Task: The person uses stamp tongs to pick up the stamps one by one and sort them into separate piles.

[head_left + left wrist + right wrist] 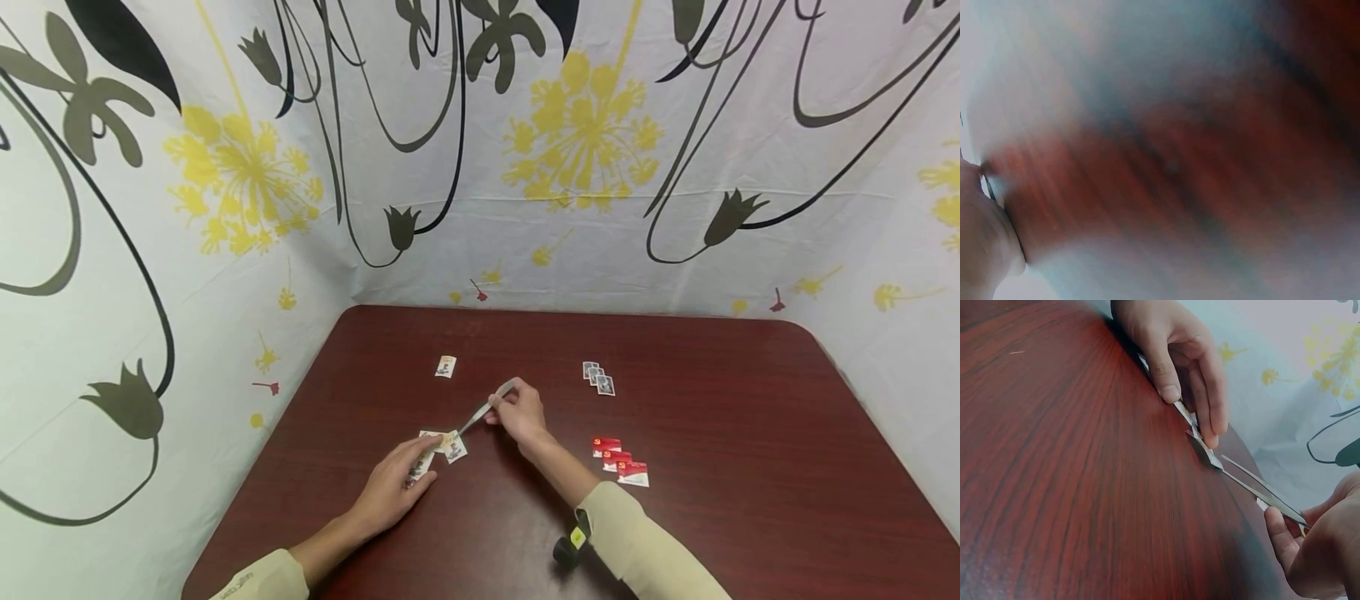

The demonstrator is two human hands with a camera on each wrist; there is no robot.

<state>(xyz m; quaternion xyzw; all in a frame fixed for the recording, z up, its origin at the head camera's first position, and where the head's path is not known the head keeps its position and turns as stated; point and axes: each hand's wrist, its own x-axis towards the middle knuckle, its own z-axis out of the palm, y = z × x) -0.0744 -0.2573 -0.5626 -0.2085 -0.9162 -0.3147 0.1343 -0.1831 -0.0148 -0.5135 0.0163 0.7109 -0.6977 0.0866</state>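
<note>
My right hand holds a pair of metal tweezers, slanting down to the left. In the right wrist view the tweezers' arms stand apart, one tip at the edge of a small pale stamp. That pale stamp lies angled at the right of a small overlapping group. My left hand rests on the group with its fingers extended, hiding part of it. Another pale stamp shows beside its thumb. The left wrist view is mostly blurred.
A single pale stamp lies further back on the dark red table. Several overlapping grey stamps are at the back right, with overlapping red-and-white stamps nearer. Patterned cloth hangs around the table.
</note>
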